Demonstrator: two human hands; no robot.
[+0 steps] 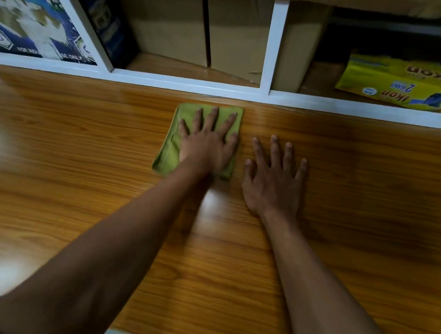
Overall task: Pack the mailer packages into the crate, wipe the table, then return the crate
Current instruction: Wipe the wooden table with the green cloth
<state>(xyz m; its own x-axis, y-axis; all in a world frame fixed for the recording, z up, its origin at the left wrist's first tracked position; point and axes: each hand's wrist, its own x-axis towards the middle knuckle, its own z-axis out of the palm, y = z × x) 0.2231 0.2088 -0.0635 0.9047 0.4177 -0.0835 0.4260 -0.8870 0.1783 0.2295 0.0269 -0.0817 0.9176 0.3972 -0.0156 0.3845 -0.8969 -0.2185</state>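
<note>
A folded green cloth (171, 145) lies flat on the glossy wooden table (79, 152), near its far edge. My left hand (208, 141) presses on the cloth with straight, spread fingers and covers most of it. My right hand (274, 176) rests flat on the bare wood just to the right of the cloth, fingers straight and apart, holding nothing. No crate and no mailer packages are in view.
A white-framed shelf (274, 50) runs along the table's far edge. It holds brown cardboard boxes (236, 32), a blue printed box (25, 15) at the left and a yellow package (405, 83) at the right. The table's near edge shows at the bottom.
</note>
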